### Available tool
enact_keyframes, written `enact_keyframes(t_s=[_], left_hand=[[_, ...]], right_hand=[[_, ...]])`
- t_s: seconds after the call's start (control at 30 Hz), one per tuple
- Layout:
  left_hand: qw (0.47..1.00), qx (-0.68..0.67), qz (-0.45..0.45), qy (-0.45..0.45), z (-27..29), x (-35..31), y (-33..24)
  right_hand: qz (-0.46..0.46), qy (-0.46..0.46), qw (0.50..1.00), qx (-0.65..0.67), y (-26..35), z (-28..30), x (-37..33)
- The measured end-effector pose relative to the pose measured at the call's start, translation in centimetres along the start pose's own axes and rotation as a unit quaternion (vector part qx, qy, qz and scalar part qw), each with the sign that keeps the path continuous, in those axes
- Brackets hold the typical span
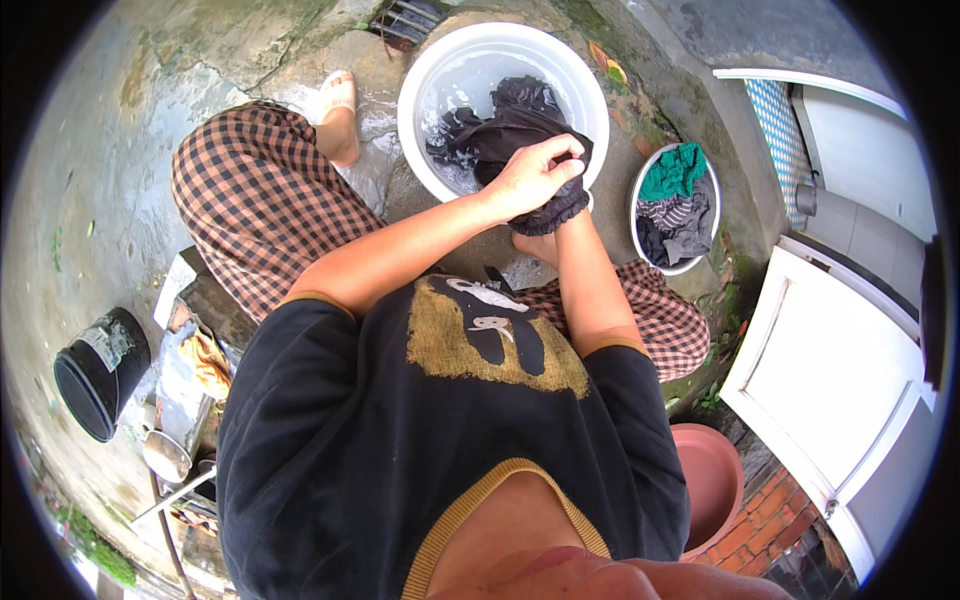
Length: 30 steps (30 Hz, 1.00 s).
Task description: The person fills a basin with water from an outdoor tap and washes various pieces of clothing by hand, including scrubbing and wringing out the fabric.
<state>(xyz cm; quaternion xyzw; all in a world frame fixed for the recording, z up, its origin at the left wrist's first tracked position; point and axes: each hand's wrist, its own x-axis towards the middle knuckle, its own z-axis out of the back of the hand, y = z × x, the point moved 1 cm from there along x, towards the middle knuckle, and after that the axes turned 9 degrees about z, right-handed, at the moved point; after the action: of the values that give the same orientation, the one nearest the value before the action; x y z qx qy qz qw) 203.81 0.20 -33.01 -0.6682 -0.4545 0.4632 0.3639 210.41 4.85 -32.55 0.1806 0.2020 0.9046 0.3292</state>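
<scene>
A wet black garment (490, 140) lies partly in a large white basin (418, 60) with some sudsy water in it. Over the basin's near rim, my left hand (535, 182) is closed on a bunched part of this garment, thumb and fingers pinching the fabric. My right forearm (590, 285) reaches up to the same place. The garment's gathered edge (550, 212) lies over my right wrist, and the cloth hides my right hand, so its fingers do not show.
To the right stands a smaller white basin (635, 215) with green, striped and dark clothes (675, 200). A drain grate (408, 22) lies beyond the large basin. A black bucket (100, 375) is at left; a pink basin (710, 480) and white door (820, 400) are at right.
</scene>
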Motion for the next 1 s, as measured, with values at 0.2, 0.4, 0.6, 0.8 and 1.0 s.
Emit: enact_keyframes(t_s=[0.2, 0.4, 0.6, 0.8, 1.0], left_hand=[[0.991, -0.012, -0.036, 0.125, -2.0, -1.9, -2.6], [0.990, -0.098, -0.040, 0.094, -1.0, -1.3, -2.3], [0.888, 0.276, -0.188, -0.317, 4.4, 1.8, 0.5], [0.977, 0.129, 0.092, -0.140, 5.2, 3.1, 5.4], [0.992, -0.109, -0.005, -0.066, 3.6, 2.6, 2.8]], right_hand=[[-0.081, -0.085, 0.981, 0.153, -1.5, 0.7, -1.5], [-0.150, -0.173, 0.933, 0.278, -3.3, -0.2, -1.3], [-0.178, -0.158, 0.908, 0.345, -4.3, -1.6, -1.0], [-0.194, -0.111, 0.904, 0.364, -3.8, -3.3, -1.8], [-0.207, -0.108, 0.900, 0.367, -3.8, -3.8, -2.3]])
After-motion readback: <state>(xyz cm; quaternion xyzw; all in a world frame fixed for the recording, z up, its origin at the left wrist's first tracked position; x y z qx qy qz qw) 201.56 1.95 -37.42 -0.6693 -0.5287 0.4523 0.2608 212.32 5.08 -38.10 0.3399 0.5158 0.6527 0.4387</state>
